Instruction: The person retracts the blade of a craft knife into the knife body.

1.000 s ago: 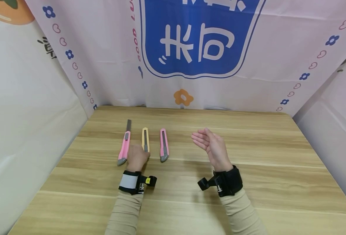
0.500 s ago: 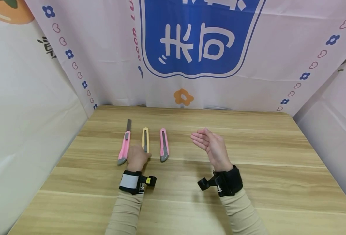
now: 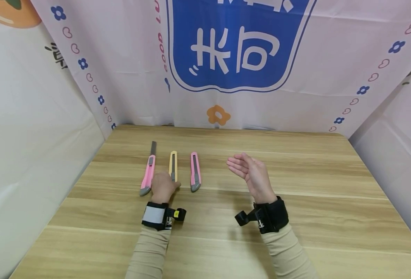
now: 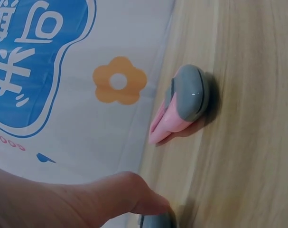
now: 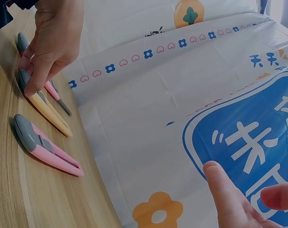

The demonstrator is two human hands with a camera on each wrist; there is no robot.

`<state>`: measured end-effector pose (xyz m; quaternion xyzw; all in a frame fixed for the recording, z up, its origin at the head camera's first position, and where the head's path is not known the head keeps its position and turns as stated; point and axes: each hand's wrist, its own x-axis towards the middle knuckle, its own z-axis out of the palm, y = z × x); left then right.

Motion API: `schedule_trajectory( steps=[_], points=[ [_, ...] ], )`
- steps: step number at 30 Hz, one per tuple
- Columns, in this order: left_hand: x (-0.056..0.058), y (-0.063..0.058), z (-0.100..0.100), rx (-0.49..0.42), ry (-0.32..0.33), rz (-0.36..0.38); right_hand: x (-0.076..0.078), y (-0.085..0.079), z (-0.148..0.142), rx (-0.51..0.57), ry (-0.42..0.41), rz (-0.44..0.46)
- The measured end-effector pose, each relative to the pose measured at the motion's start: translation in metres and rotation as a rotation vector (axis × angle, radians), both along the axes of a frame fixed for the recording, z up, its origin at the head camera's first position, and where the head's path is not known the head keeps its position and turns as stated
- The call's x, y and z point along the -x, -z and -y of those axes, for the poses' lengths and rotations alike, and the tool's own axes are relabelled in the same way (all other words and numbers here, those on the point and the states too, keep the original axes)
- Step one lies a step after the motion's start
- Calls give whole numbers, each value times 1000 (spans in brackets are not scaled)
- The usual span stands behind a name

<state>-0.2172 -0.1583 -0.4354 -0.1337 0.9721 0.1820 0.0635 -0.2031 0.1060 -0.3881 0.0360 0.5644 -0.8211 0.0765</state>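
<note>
Three utility knives lie side by side on the wooden table. My left hand (image 3: 163, 187) pinches the grey end of the yellow utility knife (image 3: 173, 164), the middle one, whose lower part is hidden under the hand. In the right wrist view the left thumb (image 5: 38, 83) lies along that end. Left of the hand is a pink utility knife (image 3: 148, 174) with its blade slid out. Another pink utility knife (image 3: 195, 172), its blade drawn in, lies on the right. My right hand (image 3: 254, 174) holds nothing, fingers extended and palm turned toward the left.
The wooden table (image 3: 219, 240) reaches back to a white printed cloth (image 3: 139, 77) with a blue emblem. Plain white cloth (image 3: 34, 128) hangs along the left side. Each wrist wears a black strap with a small camera arm, like the right strap (image 3: 274, 215).
The knives and the right hand stay where they were. My left thumb tip juts slightly further right beside the yellow knife.
</note>
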Motion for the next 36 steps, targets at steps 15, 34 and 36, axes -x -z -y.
schedule_trajectory(
  steps=[15, 34, 36],
  points=[
    [-7, -11, 42, -74, -255, -139, 1, 0, -5, -78, -68, 9],
    [-6, 3, 59, -18, -217, -53, 3, -1, -12, -97, -113, 21],
    [-6, 3, 58, -25, -220, -60, 3, -1, -13, -95, -113, 20]
  ],
)
